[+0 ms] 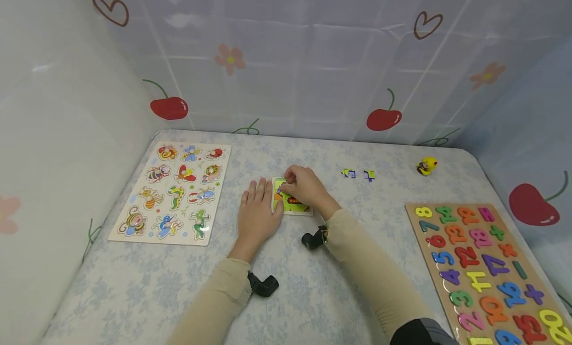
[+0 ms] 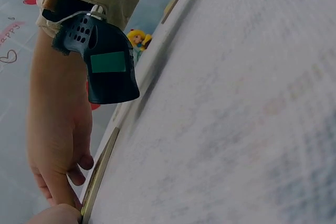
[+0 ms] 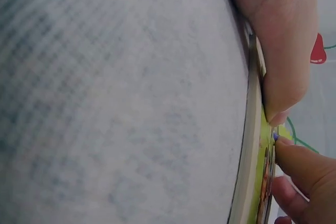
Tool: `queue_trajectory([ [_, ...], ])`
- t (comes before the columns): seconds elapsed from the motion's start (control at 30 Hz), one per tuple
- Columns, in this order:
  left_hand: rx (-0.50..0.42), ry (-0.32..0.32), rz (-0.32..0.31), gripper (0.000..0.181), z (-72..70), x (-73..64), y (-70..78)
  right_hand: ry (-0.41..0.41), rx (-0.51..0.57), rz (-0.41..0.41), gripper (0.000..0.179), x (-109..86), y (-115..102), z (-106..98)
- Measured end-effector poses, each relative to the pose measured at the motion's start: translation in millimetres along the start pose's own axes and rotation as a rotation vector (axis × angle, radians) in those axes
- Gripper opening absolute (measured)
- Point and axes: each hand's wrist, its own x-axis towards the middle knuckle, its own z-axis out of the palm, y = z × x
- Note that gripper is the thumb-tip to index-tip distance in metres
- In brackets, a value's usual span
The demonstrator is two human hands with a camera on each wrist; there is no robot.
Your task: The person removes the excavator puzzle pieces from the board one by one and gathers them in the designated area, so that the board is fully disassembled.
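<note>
So the small green puzzle board (image 1: 286, 206) is sitting around the middle of the tabletop (image 1: 111, 295), with both hands working on it. The left hand (image 1: 257, 208) is laid out pretty flat just left of the board, fingers straight and not gripping anything, thumb reaching over the board's near-left part. The right hand (image 1: 308, 186) comes in over the upper right of the board and is pinching a little puzzle piece (image 3: 275, 136) between thumb and fingertips. Only a bit of purple and yellow pokes out, and honestly I can't tell if it's seated in its spot or just hovering there. Two more loose pieces, the left one (image 1: 348, 173) and the right one (image 1: 369, 175), lie near each other a ways to the right of the board, both yellowish with blue-purple bits. Further right there's a yellow toy figure (image 1: 426, 166). Over on the left is a white bug board (image 1: 149, 238) full of cartoon critters, and the right side has a brown number board (image 1: 451, 317) loaded with colorful numerals and math signs. Both wrists have a black camera strapped on, left one (image 1: 264, 285) and right one (image 1: 313, 240), below beige sleeves. Behind it all hangs a pale curtain (image 1: 290, 62) with cherries, hearts and flowers.
</note>
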Motion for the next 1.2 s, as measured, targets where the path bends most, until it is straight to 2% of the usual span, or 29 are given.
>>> queue_trajectory([
  [0.23,0.004,-0.009,-0.005,0.069,-0.9,-1.1,1.0,0.005,0.199,0.028,0.023,-2.2,1,0],
  [0.43,0.001,-0.012,-0.012,0.069,1.2,-1.0,1.7,0.053,0.279,0.087,0.022,-4.9,15,-14],
  [0.63,0.004,-0.003,-0.010,0.070,1.1,-0.7,1.7,0.134,0.224,0.181,0.025,-10.2,43,-38],
  [0.77,0.002,-0.004,-0.010,0.071,1.1,-0.8,0.9,0.161,0.166,0.258,0.026,-13.0,59,-52],
  [0.87,-0.001,-0.007,-0.009,0.071,0.6,-1.0,0.7,0.174,0.125,0.282,0.026,-15.2,67,-60],
  [1.2,-0.002,-0.020,-0.019,0.070,-0.6,-1.4,2.2,0.238,-0.067,0.334,0.029,-16.4,70,-62],
])
